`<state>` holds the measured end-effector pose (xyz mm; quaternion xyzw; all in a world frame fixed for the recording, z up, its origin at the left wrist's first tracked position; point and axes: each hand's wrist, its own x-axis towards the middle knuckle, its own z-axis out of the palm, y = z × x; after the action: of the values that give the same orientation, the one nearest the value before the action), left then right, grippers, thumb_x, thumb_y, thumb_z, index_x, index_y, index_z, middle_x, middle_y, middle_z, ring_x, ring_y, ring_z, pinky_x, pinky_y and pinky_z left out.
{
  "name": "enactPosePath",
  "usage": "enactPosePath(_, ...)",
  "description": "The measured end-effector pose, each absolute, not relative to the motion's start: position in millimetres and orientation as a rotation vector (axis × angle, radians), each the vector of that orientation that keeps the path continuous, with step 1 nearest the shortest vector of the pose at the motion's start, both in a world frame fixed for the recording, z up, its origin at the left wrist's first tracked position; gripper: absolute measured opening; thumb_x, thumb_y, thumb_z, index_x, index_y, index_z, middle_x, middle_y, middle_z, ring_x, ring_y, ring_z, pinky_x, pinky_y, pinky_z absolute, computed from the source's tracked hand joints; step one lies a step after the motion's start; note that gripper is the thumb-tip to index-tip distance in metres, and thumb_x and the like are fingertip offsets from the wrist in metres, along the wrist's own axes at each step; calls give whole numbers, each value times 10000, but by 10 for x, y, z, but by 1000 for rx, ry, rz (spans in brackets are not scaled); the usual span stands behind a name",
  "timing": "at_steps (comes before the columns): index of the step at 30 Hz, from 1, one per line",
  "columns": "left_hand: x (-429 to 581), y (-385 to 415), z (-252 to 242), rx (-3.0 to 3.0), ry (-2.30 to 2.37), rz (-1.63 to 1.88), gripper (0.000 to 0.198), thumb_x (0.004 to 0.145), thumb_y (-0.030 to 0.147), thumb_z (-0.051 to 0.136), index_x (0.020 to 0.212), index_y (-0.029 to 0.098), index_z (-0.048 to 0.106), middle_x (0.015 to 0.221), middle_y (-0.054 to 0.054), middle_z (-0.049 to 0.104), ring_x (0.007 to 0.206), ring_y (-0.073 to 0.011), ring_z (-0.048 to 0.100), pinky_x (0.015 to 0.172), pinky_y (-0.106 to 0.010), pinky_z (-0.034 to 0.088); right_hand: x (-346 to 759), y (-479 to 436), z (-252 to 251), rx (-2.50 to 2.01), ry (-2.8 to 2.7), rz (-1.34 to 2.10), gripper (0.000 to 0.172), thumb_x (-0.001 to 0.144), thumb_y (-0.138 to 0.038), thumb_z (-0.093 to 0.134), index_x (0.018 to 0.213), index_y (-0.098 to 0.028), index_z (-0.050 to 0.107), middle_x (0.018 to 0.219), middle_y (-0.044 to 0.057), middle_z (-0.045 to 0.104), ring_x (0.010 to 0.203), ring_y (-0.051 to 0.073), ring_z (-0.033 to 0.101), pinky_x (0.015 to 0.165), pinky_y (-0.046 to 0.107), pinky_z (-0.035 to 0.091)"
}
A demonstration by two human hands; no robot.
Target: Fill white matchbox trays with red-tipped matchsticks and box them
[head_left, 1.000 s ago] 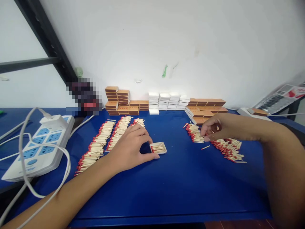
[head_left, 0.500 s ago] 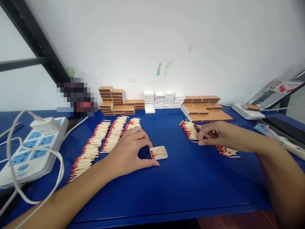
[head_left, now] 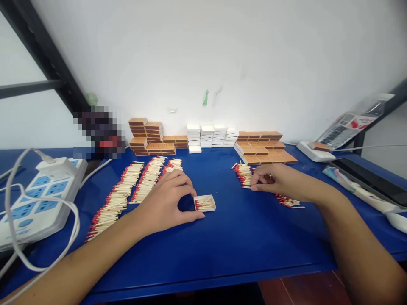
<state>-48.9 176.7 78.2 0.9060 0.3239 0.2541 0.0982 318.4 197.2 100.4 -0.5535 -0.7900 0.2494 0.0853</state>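
A small white tray holds several red-tipped matches on the blue table. My left hand is around its left side, thumb and fingers apart, at the tray's near and far left corners. On the right, my right hand has its fingers pinched at the edge of a pile of matches; what sits between the fingertips is too small to make out. More matches lie beneath and beside that hand. Three long rows of matches stretch out left of the tray, partly behind my left hand.
Along the wall stand brown matchboxes, stacked white trays and more brown matchboxes. A power strip with looped white cables is at the left. At the right lie a black phone and a plastic bottle.
The whole view has shifted, with most things a little further left in the picture. Both hands keep nearly the same places beside the tray and the right match pile.
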Motion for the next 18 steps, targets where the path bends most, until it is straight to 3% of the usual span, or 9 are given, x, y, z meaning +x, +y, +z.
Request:
enactPosePath(6, -480, 1751, 814, 2692, 945, 754, 268, 806, 436, 856, 930, 220, 758, 1032, -44, 706, 1030, -245, 619, 1007, -453, 489, 2952, 1885, 1061, -1518, -2365, 706, 430, 933, -641, 656, 854, -226, 733, 697, -11, 527, 635, 148, 450, 582, 287, 327)
enactPosePath(12, -427, 1726, 807, 2702, 933, 778, 263, 820, 427, 860, 937, 214, 759, 1012, -42, 708, 1035, -246, 617, 971, -438, 496, 2395, 1714, 1017, -1161, -2360, 627, 271, 1001, -475, 646, 918, -232, 734, 782, 13, 580, 718, 164, 528, 645, 290, 400)
enactPosePath(18, -386, 1728, 792, 2707, 905, 806, 252, 843, 427, 845, 941, 215, 752, 1012, -47, 706, 1028, -245, 605, 932, -426, 490, 2218, 1657, 939, -1082, -2478, 664, 142, 1005, -309, 633, 961, -228, 742, 842, 14, 588, 718, 149, 538, 630, 282, 400)
